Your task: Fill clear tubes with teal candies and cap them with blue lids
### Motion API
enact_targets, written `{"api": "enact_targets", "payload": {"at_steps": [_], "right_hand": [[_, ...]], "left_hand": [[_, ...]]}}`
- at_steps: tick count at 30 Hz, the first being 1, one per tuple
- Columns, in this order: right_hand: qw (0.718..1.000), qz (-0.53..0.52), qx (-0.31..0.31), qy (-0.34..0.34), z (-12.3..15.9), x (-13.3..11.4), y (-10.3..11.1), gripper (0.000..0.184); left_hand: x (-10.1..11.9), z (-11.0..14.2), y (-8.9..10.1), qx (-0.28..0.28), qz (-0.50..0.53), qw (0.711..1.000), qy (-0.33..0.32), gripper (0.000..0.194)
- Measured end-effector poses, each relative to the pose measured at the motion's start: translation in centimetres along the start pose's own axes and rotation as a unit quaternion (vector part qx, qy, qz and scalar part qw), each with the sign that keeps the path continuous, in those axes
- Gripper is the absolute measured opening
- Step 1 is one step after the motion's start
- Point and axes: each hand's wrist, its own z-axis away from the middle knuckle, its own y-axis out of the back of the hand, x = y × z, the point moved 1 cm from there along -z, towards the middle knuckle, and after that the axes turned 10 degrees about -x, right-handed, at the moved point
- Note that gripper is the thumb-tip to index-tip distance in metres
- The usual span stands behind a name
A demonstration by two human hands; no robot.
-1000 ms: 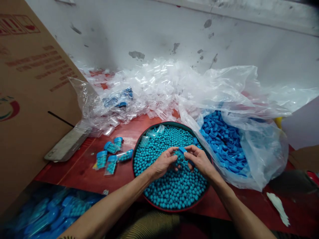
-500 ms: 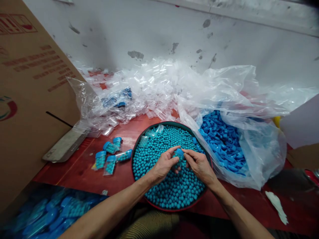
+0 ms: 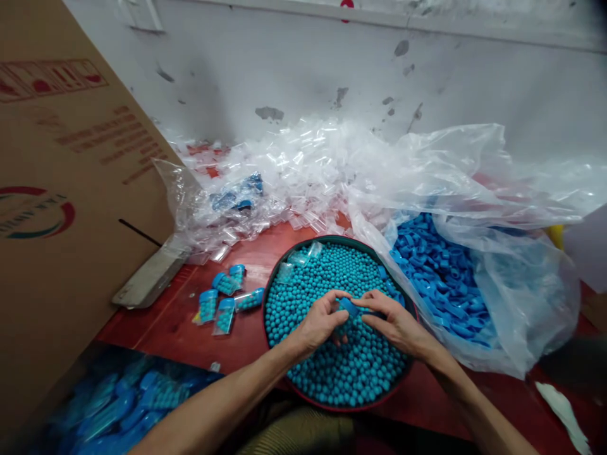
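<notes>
Over a round tub (image 3: 268, 278) of small teal balls (image 3: 327, 376), my left hand (image 3: 322, 323) is closed around a small clear container with a blue cap (image 3: 349, 308). Its lower part is mostly hidden by my fingers. My right hand (image 3: 396, 322) is beside it, index fingertip at the cap and thumb held apart from the finger, with nothing in its grasp. Clear empty containers (image 3: 286, 273) lie on the balls at the tub's back left. A few blue caps (image 3: 393, 287) rest inside the right rim.
Several filled containers (image 3: 224, 316) lie left of the tub on the red table (image 3: 171, 328). A plastic bag of blue caps (image 3: 436, 284) stands right. Clear containers (image 3: 303, 158) are heaped behind. A cardboard box (image 3: 85, 158) rises left, above more filled containers (image 3: 118, 404).
The view has shifted, so the scene sits further right. My right thumb and index finger have spread apart, the index staying at the cap. My left hand still holds the container.
</notes>
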Motion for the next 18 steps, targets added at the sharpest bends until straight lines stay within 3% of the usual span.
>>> {"api": "enact_targets", "payload": {"at_steps": [4, 6, 9, 12, 15, 18], "right_hand": [[0.978, -0.181, 0.067, -0.075, -0.3, 0.4, -0.1, 0.042], [0.969, -0.207, 0.112, -0.077, -0.5, 0.3, -0.7, 0.054], [0.987, -0.090, 0.126, -0.046, -0.5, -0.5, -1.8, 0.049], [0.996, 0.068, 0.065, -0.009, -0.4, -1.3, -3.1, 0.061], [0.987, 0.149, 0.045, -0.031, -0.3, -1.6, -4.2, 0.095], [0.979, 0.179, 0.085, -0.051, -0.3, -1.7, -4.8, 0.092]], "left_hand": [[0.5, 0.5, 0.4, -0.041, -0.030, 0.999, 0.001, 0.032], [0.8, 0.6, 0.3, -0.040, -0.049, 0.998, -0.006, 0.034], [1.1, 0.6, 0.0, 0.004, -0.092, 0.995, -0.044, 0.042], [1.2, 0.6, -0.4, 0.058, -0.090, 0.992, -0.072, 0.042], [1.3, 0.5, -0.7, 0.048, -0.050, 0.995, -0.071, 0.043], [1.5, 0.5, -0.9, 0.026, -0.031, 0.996, -0.084, 0.042]]}}
